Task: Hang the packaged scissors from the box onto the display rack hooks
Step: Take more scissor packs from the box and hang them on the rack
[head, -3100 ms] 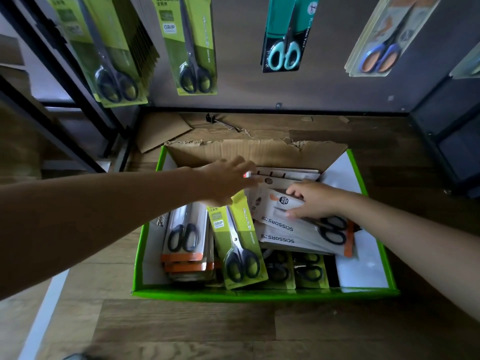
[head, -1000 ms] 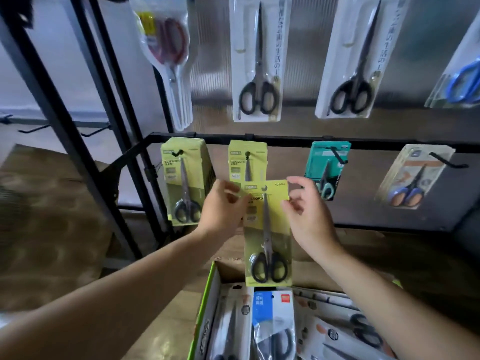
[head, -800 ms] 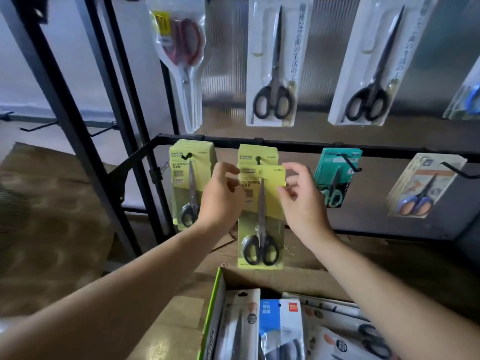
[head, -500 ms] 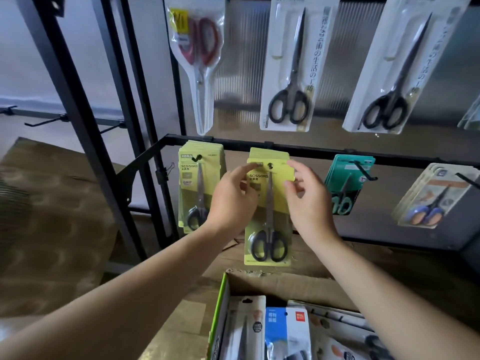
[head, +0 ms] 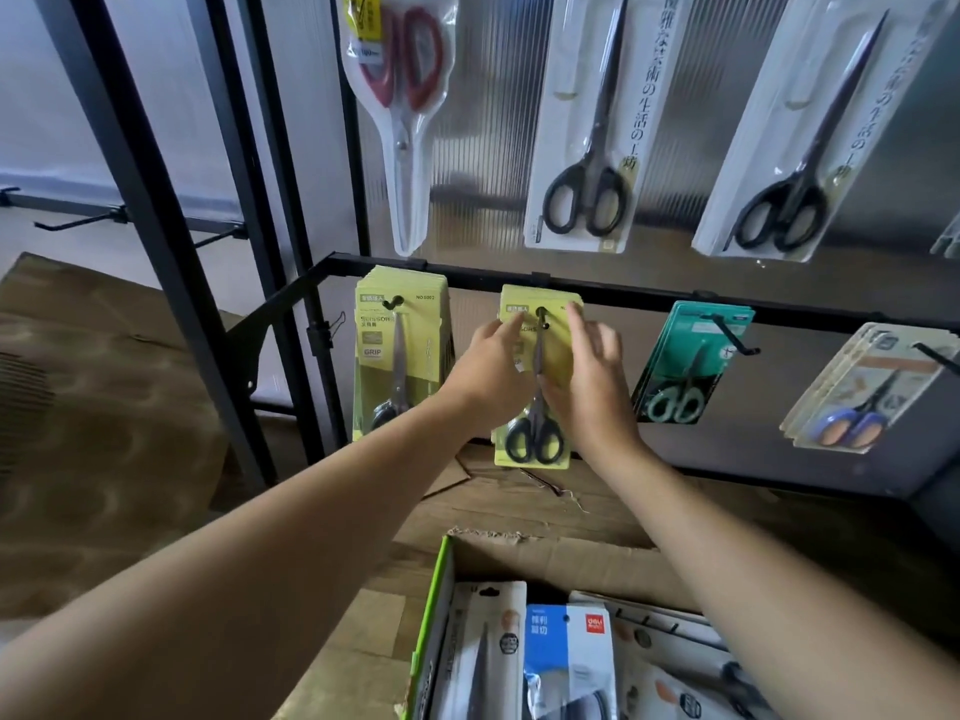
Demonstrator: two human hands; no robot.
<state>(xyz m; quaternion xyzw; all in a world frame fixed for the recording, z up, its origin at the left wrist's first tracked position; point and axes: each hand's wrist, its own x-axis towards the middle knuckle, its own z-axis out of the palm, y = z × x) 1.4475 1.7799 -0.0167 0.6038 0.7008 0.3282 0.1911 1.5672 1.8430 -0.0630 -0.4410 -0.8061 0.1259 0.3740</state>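
A yellow-green pack of black-handled scissors [head: 535,444] hangs at the second hook [head: 542,313] of the lower rack bar [head: 623,296], in front of more packs of the same kind. The hook tip shows through its hanging hole. My left hand [head: 491,376] holds the pack's upper left edge. My right hand [head: 592,381] lies against its right side with the fingers straight. Below, the green-rimmed box [head: 431,615] holds several more scissor packs.
A stack of green packs [head: 397,356] hangs to the left, with teal packs [head: 691,366] and blue-handled ones [head: 872,387] to the right. Red scissors [head: 400,96] and two long black pairs [head: 587,137] hang above. Slanted black frame posts [head: 156,226] stand at left.
Both hands took the green pack from the box, raised it to the second hook and slid it on. My right hand's fingers have straightened off the pack's edge.
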